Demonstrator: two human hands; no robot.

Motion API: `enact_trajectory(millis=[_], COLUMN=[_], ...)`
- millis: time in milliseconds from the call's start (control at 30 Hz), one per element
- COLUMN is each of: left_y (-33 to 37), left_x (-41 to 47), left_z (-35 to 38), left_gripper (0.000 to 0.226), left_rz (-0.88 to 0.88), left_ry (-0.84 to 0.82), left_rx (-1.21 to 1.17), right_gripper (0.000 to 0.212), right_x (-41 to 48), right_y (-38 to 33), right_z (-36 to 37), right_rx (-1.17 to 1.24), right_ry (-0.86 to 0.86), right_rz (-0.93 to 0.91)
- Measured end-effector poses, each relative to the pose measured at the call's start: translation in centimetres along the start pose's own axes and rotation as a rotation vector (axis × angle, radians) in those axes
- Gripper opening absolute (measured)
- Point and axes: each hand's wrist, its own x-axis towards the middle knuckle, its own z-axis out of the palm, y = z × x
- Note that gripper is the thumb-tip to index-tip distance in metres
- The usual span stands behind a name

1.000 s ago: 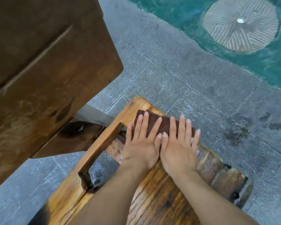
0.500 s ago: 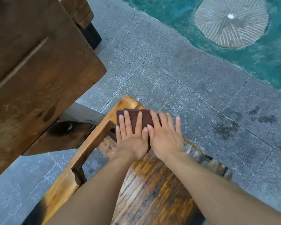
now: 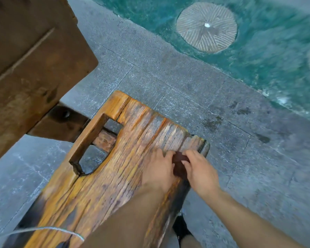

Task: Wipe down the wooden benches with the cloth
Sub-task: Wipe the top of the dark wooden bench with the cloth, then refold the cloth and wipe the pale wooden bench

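Note:
A rough orange-brown wooden bench (image 3: 125,158) runs from the bottom left toward the middle, with a cut-out hole near its left side. Near the bench's right edge lies a dark brown cloth (image 3: 179,164), mostly covered. My left hand (image 3: 159,170) presses on the cloth's left part. My right hand (image 3: 199,171) grips its right part at the bench edge, fingers curled. Only a small strip of cloth shows between the two hands.
A dark wooden table top (image 3: 30,72) overhangs at the upper left, its brace (image 3: 61,122) reaching toward the bench. Grey stone paving (image 3: 186,86) surrounds the bench. A teal pond (image 3: 267,42) with a round grooved stone (image 3: 206,26) lies at the upper right.
Both hands have pulled the cloth back from the bench's far end toward me and over to its right edge. The flat fingers have curled around the cloth, bunching it.

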Motion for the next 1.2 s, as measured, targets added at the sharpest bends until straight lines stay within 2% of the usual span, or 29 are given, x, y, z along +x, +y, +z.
enact_trajectory(millis=[133, 267, 467, 600, 867, 1100, 1200], left_y=[2.5, 7.2, 15.6, 21.2, 34.2, 48.4, 54.9], left_x=[-2.3, -6.0, -12.8, -16.9, -21.9, -21.5, -20.7], left_z=[-7.2, -17.0, -28.7, -33.5, -38.0, -37.9, -37.4], left_gripper=[0.034, 0.031, 0.027, 0.027, 0.032, 0.053, 0.039], left_rz=[0.179, 0.346, 0.644, 0.818, 0.972, 1.115, 1.201], left_ry=[0.153, 0.174, 0.268, 0.31, 0.332, 0.289, 0.241], left_rx=[-0.026, -0.267, -0.334, -0.252, -0.044, 0.055, 0.094], right_gripper=[0.013, 0.018, 0.031, 0.036, 0.036, 0.036, 0.036], right_x=[-3.0, -6.8, -14.2, -19.7, -28.9, -33.7, -35.1], right_y=[-2.9, -7.5, -12.2, -13.3, -10.1, -2.4, 1.2], right_z=[-6.3, -16.3, -31.2, -38.7, -48.4, -55.9, -59.2], right_rx=[0.163, 0.309, 0.273, 0.219, 0.17, 0.136, 0.128], right_ry=[0.245, 0.474, 0.643, 0.704, 0.828, 0.964, 1.033], right_rz=[0.01, -0.016, -0.037, -0.055, 0.017, 0.156, 0.218])
